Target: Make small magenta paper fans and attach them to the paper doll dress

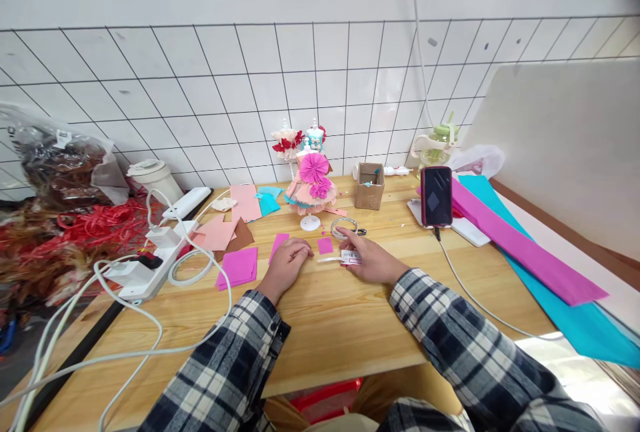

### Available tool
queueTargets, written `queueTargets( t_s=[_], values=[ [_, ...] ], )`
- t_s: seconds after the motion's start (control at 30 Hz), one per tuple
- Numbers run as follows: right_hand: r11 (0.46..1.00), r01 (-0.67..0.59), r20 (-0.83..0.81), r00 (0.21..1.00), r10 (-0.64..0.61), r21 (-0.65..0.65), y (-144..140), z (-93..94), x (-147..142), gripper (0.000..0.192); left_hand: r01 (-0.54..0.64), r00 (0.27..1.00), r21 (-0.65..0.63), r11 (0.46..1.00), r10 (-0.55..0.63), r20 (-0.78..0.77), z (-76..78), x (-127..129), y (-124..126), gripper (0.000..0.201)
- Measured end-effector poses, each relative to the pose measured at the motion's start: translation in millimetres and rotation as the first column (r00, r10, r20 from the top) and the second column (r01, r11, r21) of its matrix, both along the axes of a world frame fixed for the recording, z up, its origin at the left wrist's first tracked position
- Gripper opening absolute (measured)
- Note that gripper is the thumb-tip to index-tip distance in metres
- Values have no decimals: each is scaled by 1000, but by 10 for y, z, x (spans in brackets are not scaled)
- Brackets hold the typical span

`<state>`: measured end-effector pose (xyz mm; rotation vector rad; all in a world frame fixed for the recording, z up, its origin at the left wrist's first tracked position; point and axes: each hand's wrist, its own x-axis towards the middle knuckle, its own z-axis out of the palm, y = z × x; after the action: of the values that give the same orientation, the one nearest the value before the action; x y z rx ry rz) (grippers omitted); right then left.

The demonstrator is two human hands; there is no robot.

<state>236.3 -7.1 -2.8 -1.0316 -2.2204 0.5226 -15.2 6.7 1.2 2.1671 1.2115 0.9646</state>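
Note:
My left hand (287, 265) rests on the wooden table with its fingers curled together; their inner side is hidden. Beside it are a magenta paper piece (278, 245) and a stack of magenta paper squares (237, 268). Under the fingers of my right hand (373, 257) is a small white tube (351, 257) with a printed label, its thin white tip pointing left. A small magenta square (325, 245) lies between the hands. Behind them a miniature dress form (310, 185) wears a ruffled peach paper dress with a magenta fan.
A coiled cable (345, 227), a cardboard box (370, 187) and a propped phone (436, 197) stand beyond my right hand. Long magenta paper (525, 245) and teal paper (590, 332) lie at right. At left are a power strip (160, 265), loose white cables and peach paper (215, 232).

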Motion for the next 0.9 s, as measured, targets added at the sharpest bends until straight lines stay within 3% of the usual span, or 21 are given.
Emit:
queueTargets(
  t_s=[0.1, 0.23, 0.33, 0.43, 0.53, 0.63, 0.73, 0.8, 0.9],
  values=[
    [977, 190, -71, 980, -183, 95, 67, 56, 160, 75, -2, 994, -57, 998, 8, 105, -26, -6, 9, 29],
    [776, 623, -63, 782, -620, 97, 226, 9, 550, 81, -17, 988, -117, 993, 34, 148, -18, -17, -3, 28],
    [649, 759, -1, 650, -760, 47, 327, -88, 836, 84, 0, 986, -139, 990, 23, 165, -7, -23, -20, 38],
    [596, 795, 29, 597, -802, 115, 359, -129, 928, 78, 69, 962, -215, 974, -9, 272, -8, -15, -30, 53],
    [664, 695, -50, 700, -712, 277, 300, -77, 705, 53, 234, 841, -344, 909, -12, 541, -8, 8, -20, 64],
    [791, 495, -123, 865, -486, 358, 181, 7, 187, 41, 465, 581, -396, 792, 65, 811, 7, 27, 5, 68],
    [844, 348, -110, 937, -333, 408, 90, 61, -413, 35, 593, 373, -365, 718, 157, 914, 20, 28, 30, 68],
    [862, 309, -73, 949, -306, 403, 76, 80, -721, 36, 614, 306, -347, 708, 191, 933, 13, 22, 40, 67],
    [880, 273, -14, 957, -291, 389, 104, 95, -943, 32, 617, 269, -339, 710, 214, 939, -18, 16, 42, 66]
  ],
)
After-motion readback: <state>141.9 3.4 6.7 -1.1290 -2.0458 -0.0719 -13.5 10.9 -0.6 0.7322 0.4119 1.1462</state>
